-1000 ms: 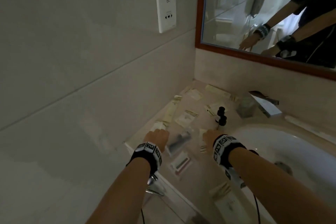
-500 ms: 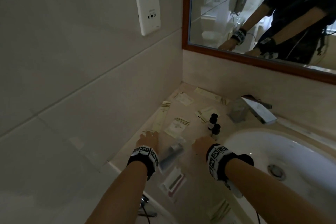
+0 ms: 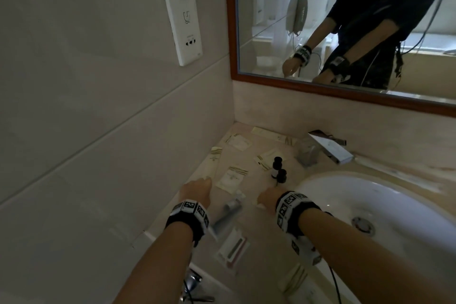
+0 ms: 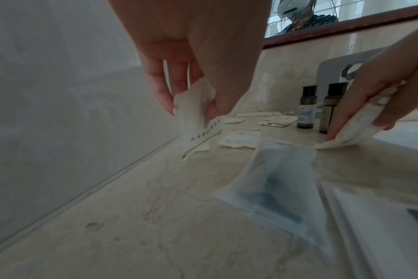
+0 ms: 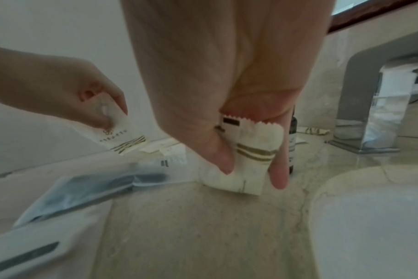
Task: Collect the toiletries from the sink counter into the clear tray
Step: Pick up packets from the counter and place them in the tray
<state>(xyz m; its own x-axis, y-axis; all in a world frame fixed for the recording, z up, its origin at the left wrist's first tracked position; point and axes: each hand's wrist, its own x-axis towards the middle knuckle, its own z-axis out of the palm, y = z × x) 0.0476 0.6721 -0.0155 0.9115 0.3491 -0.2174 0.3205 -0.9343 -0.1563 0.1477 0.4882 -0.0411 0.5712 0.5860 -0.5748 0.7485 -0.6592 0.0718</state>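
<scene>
My left hand [image 4: 191,109] pinches a small white sachet [image 4: 193,120] between fingers and thumb, just above the counter beside the left wall. My right hand [image 5: 251,171] pinches a white packet with gold stripes [image 5: 253,156], whose lower edge touches the counter. In the head view the left hand [image 3: 197,190] and right hand [image 3: 267,198] hide both packets. Two small dark bottles [image 3: 277,169] stand just beyond the right hand. A bluish clear-wrapped item [image 3: 228,215] lies between my wrists. I cannot make out a clear tray.
More flat sachets [image 3: 233,176] lie scattered toward the back corner of the counter [image 3: 246,234]. A chrome faucet [image 3: 325,148] stands at the back right, and the white basin [image 3: 394,205] lies on the right. A tiled wall [image 3: 98,131] closes off the left side.
Both hands have edged forward along the counter, staying low over the packets. The head view has tilted, so more of the mirror shows.
</scene>
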